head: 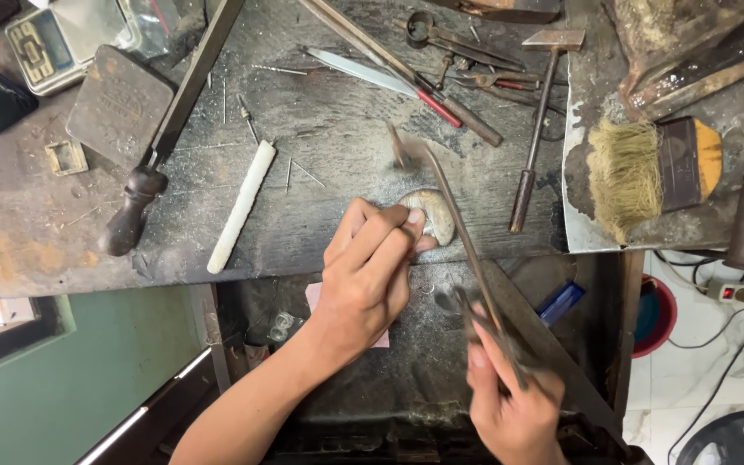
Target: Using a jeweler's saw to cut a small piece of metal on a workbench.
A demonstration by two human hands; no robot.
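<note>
Filing under way at the front edge of the bench. Left hand pressing a small pale rounded piece against that edge, fingers closed together over its near side. Right hand, below and right of the piece, wrapped shut around the handle of a long thin file, blurred with motion, its tip lying across the piece and reaching just past it. Pale dust spread around the piece suggests some material already taken off; how much shaping is left cannot be told, the surface being too small and half covered. Beyond the piece: a white stick to the left, a hammer to the right, a wide bristle brush farther right, loose tools behind
</note>
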